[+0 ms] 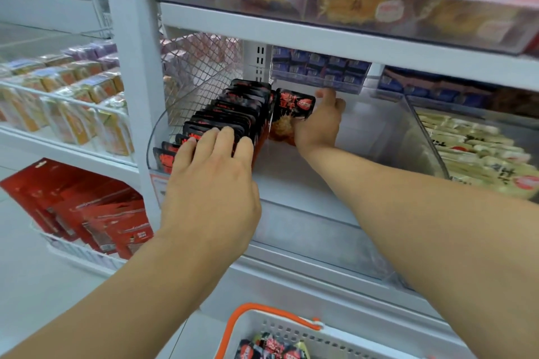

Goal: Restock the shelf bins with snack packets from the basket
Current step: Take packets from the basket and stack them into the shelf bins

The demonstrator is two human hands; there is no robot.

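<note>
At the centre of the frame a clear plastic shelf bin [420, 137] holds an upright row of black-and-red snack packets [230, 116] packed along its left wall, running from the front lip back to the rear. The left hand [215, 181] lies flat on the front packets of that row, fingers straight and grasping nothing. The right hand [318, 122], reaching deep toward the back, grips one black-and-red snack packet [291, 114] standing just beside the row's right edge. To the right of that packet the bin floor is bare up to the slanted clear divider [425, 137], beyond which lie pale yellow packets [481, 154]. At the bottom edge sits the white plastic basket with an orange handle [271, 315], with more dark packets [271, 348] inside.
</note>
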